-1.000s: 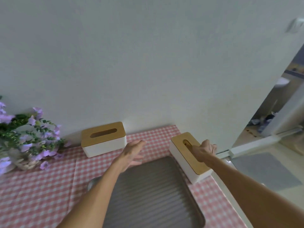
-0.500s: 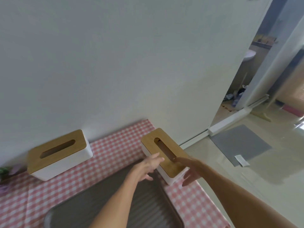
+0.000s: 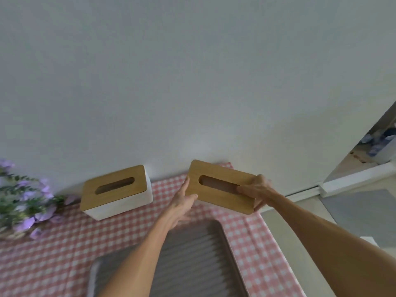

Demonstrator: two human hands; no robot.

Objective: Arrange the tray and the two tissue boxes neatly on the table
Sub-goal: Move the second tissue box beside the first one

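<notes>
Two white tissue boxes with wooden slotted lids are at the back of the table, by the wall. The left tissue box (image 3: 116, 190) rests on the cloth, untouched. The right tissue box (image 3: 216, 181) is held between both hands, its lid tilted toward me. My left hand (image 3: 184, 200) presses its left end. My right hand (image 3: 256, 190) grips its right end, fingers over the lid and thumb below. A grey ribbed tray (image 3: 192, 260) lies nearest me, partly under my left forearm.
A pink-and-white checked cloth (image 3: 64, 243) covers the table. Purple flowers (image 3: 25, 202) stand at the left edge. A white wall runs behind the boxes. The table's right edge drops to the floor, with a grey mat (image 3: 362, 209) and a doorway beyond.
The right tissue box has turned from lengthwise to roughly parallel with the wall and moved back. Both hands now hold its ends. The camera swung back left.
</notes>
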